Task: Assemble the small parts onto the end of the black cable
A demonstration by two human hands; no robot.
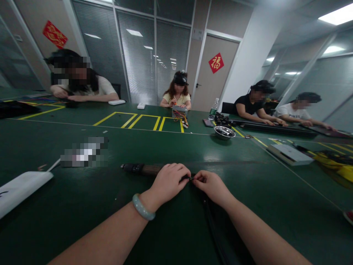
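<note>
A long dark rod-like piece [150, 169] lies on the green table in front of me, with a black collar and a metal tip at its left end. My left hand [171, 183], with a pale green bangle on the wrist, is closed over its right part. Close beside it, my right hand [211, 184] pinches at a small spot next to the left fingertips. What lies between those fingers is too small to name. From below the hands a black tube-like length [212, 224] runs toward me, partly hidden by my right forearm.
On the left lie a white box [24, 191] with a cable and a blurred-out object [82, 152]. Farther off are a metal bowl [224, 132], a grey box with coloured wires [179, 111] and a white flat box [289, 154]. Several people sit across the table.
</note>
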